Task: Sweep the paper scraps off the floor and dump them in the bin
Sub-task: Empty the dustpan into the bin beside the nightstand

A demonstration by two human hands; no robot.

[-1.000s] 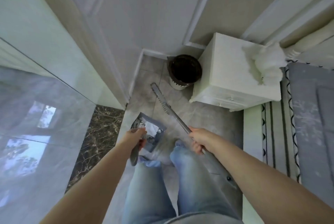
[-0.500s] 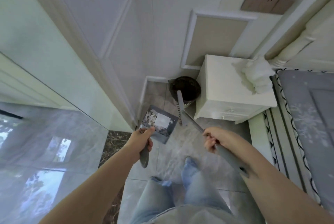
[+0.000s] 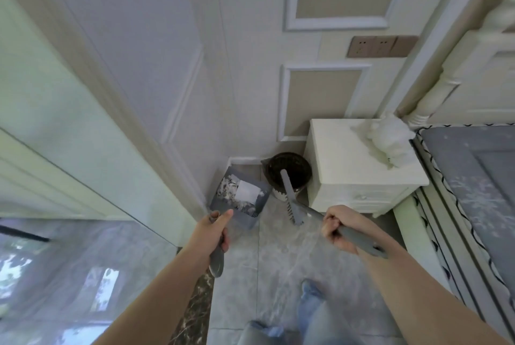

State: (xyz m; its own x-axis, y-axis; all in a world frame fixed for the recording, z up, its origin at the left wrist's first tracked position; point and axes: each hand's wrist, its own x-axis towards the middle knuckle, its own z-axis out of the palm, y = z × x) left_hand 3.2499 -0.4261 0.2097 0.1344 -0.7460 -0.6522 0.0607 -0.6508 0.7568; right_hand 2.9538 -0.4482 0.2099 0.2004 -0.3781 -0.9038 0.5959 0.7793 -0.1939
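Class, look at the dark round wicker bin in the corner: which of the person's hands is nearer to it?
Right. The right hand, gripping the grey broom handle, sits just below-right of the dark round wicker bin. The left hand, holding the grey dustpan, is farther, below-left.

- The bin (image 3: 288,170) stands on the floor (image 3: 281,255) in the corner, against the wall, just left of the bedside cabinet (image 3: 359,174).
- The dustpan (image 3: 239,197) is held above the floor to the left of the bin, near the door frame; the paper scraps (image 3: 238,192) lie in it.
- The left hand (image 3: 213,230) holds the dustpan's handle, nearer the person than the pan.
- The broom (image 3: 291,199) is to the right of the dustpan; its head reaches in front of the bin.
- The right hand (image 3: 338,226) holds the broom's handle, in front of the cabinet.
- A soft toy (image 3: 388,141) sits on the cabinet's surface, at its far right.
- The bed (image 3: 473,177) lies right of the cabinet.
- The person's legs (image 3: 312,314) are below, between the arms.
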